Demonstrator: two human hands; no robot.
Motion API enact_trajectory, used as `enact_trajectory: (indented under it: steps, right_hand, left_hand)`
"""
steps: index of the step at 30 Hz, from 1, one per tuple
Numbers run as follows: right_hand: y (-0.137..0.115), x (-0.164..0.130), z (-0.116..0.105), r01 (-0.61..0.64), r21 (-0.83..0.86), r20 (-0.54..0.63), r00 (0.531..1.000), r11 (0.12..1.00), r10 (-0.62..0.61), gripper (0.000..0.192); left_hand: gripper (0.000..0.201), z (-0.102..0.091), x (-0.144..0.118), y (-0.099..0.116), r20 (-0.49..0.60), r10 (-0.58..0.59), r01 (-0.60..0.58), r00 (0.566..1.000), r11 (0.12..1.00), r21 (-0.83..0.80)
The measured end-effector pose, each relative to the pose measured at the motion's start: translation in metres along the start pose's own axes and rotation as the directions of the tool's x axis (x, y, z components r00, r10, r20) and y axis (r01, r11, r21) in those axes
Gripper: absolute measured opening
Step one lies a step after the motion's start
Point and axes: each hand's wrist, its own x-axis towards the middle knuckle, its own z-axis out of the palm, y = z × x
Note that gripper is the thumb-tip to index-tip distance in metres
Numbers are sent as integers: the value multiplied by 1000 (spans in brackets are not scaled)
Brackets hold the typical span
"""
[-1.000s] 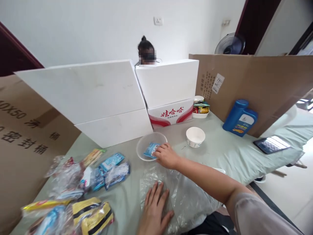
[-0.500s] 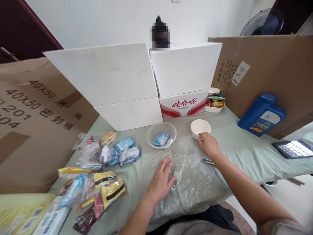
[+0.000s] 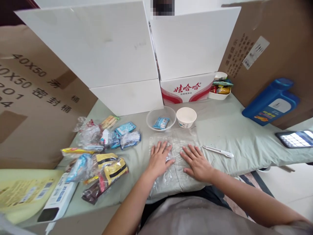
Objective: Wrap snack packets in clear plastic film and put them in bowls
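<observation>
A clear plastic bag (image 3: 174,163) lies flat at the table's near edge, with the left hand (image 3: 159,160) and right hand (image 3: 197,164) pressed on it, fingers spread, gripping nothing. Just beyond, a clear bowl (image 3: 151,117) holds a blue packet (image 3: 161,123); beside it stands an empty white paper cup (image 3: 186,117).

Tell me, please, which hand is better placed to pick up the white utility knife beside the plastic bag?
Probably the right hand: it lies flat on the plastic bag on the side nearer the utility knife. The left hand would have to cross over it.
</observation>
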Motion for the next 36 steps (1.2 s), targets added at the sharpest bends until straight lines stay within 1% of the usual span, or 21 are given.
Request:
enact_trajectory:
  steps: [3, 5, 6, 7, 9, 11, 12, 13, 16, 18, 20, 22, 24, 25, 27, 28, 30, 31, 33, 34, 36]
  right_hand:
    - [-18, -35, 6, -89, -64, 63, 994, 994, 93, 67]
    - [-25, -45, -1, -107, -55, 54, 992, 993, 110, 63]
    - [-26, -45, -6, -111, -30, 43, 993, 993, 112, 58]
    - [-26, -41, -13, -113, 8, 32, 993, 994, 112, 51]
    - [-20, -23, -23, -109, 95, 15, 994, 989, 108, 39]
    - [-8, 2, -27, -120, 130, 20, 993, 984, 119, 36]
    - [-1, 14, -25, -146, 106, 35, 989, 984, 143, 39]
    - [7, 25, -21, -200, 61, 49, 979, 978, 198, 45]
    - [22, 44, -3, -356, -67, 76, 930, 932, 360, 79]
    - [26, 46, 6, -390, -97, 87, 913, 915, 399, 85]
    - [26, 44, 5, -397, -87, 92, 910, 914, 404, 83]
    - [26, 37, -5, -376, -27, 64, 924, 926, 377, 74]
    - [28, 23, -23, -285, 88, -14, 958, 954, 288, 59]
    - [29, 12, -33, -207, 152, -62, 974, 967, 218, 54]
    - [31, -16, -47, -24, 252, -124, 991, 968, 57, 52]
    - [32, -31, -51, 67, 276, -124, 992, 959, -34, 57]
    - [31, -60, -50, 171, 264, -54, 985, 949, -163, 64]
    - [29, -72, -47, 188, 231, -17, 982, 955, -189, 58]
    - [26, -88, -39, 164, 170, 2, 986, 972, -167, 40]
    - [25, -91, -36, 143, 167, -10, 990, 976, -143, 34]
    - [21, -92, -37, 99, 242, -33, 995, 965, -94, 28]
  left_hand:
    - [64, -5, -21, -18, 2, -130, 130, 991, 990, 53]
    - [58, -13, -29, -27, -69, -207, 211, 976, 976, 61]
    - [52, -16, -31, -28, -123, -215, 223, 969, 973, 52]
    - [46, -20, -30, -27, -173, -197, 206, 965, 978, 35]
    - [36, -25, -24, -19, -224, -93, 94, 970, 996, -6]
    - [32, -25, -12, -9, -186, 22, -26, 982, 999, -22]
    - [34, -23, -5, -5, -146, 43, -45, 988, 999, -11]
    - [39, -19, 2, -4, -105, 28, -27, 994, 1000, 11]
    - [63, -8, 13, -11, -30, -124, 126, 992, 988, 88]
    - [71, -4, 13, -20, -24, -183, 184, 983, 978, 97]
    - [69, -5, 5, -25, -75, -177, 183, 981, 980, 72]
    - [56, -14, -10, -23, -182, -105, 108, 978, 994, 4]
    - [39, -26, -32, -16, -289, 26, -54, 957, 994, -90]
    - [32, -32, -45, -12, -316, 104, -152, 943, 979, -133]
    - [29, -39, -72, -7, -290, 261, -320, 921, 930, -180]
    - [36, -40, -84, -6, -245, 320, -367, 915, 912, -180]
    - [41, -35, -103, -6, -145, 375, -395, 916, 908, -143]
    - [36, -31, -110, -7, -108, 370, -382, 923, 916, -121]
    - [20, -25, -116, -7, -81, 334, -342, 939, 932, -117]
    - [18, -24, -117, -7, -82, 313, -322, 946, 935, -148]
    - [18, -29, -116, -3, -65, 260, -268, 963, 925, -270]
